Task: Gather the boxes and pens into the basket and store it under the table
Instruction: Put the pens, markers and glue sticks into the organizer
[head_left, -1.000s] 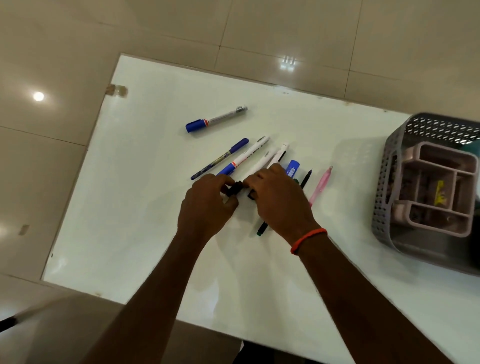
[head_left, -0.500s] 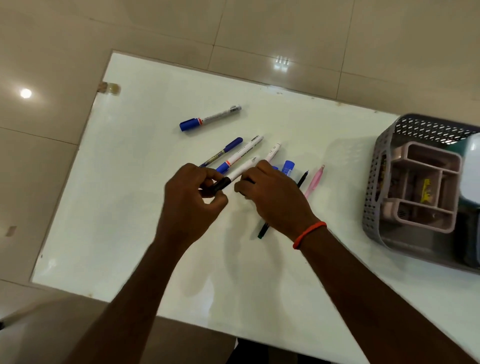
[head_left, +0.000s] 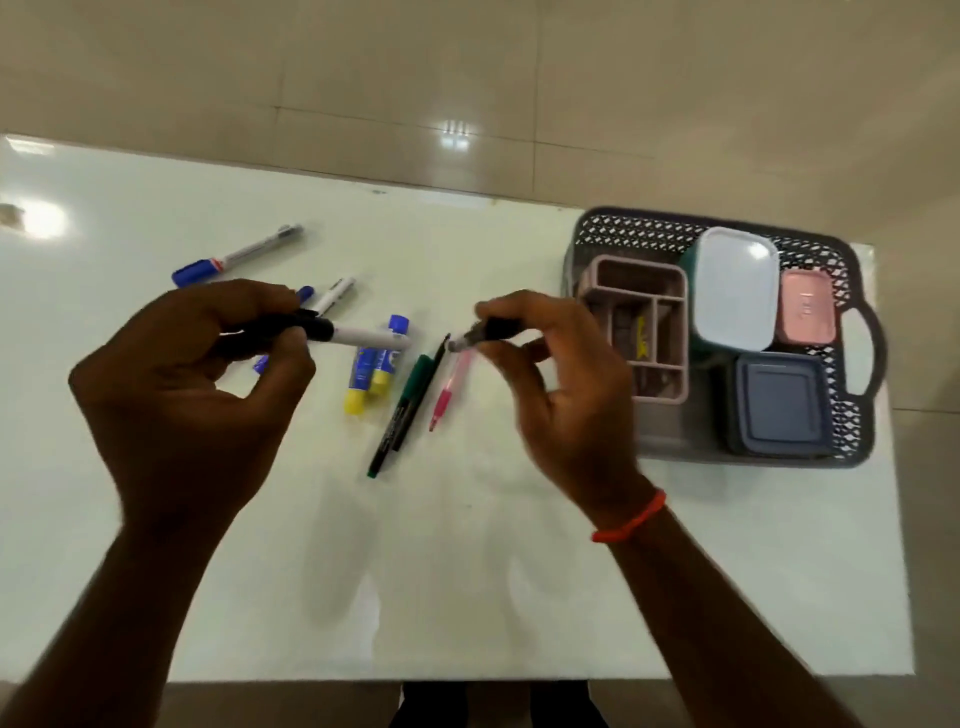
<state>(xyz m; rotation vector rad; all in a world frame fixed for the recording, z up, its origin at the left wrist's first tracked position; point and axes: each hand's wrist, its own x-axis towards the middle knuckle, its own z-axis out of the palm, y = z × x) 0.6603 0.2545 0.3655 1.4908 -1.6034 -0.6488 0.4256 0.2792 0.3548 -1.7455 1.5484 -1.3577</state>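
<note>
Both hands had moved apart: the left hand (head_left: 197, 384) held a marker (head_left: 358, 335), the right hand (head_left: 561, 379) pinched its black cap (head_left: 485, 332). Boxes (head_left: 735, 288) sat in the basket (head_left: 857, 415), far right. Pens (head_left: 402, 415) still lay on the surface (head_left: 467, 571).

Desk (head_left: 519, 597): white, glossy top, one long edge nearest, the far edge against the floor. Small dark mark at its far left edge, blurred, cannot tell what it is.

Floor (head_left: 675, 78): large beige tiles, polished, thin grout lines crossing. A ceiling light reflects as a bright patch on a tile just past the far edge; a second glare sits on the desk at far left.

Orange band (head_left: 631, 521) around the right wrist, thin, snug.

Dark shape below the near edge, unclear.
</note>
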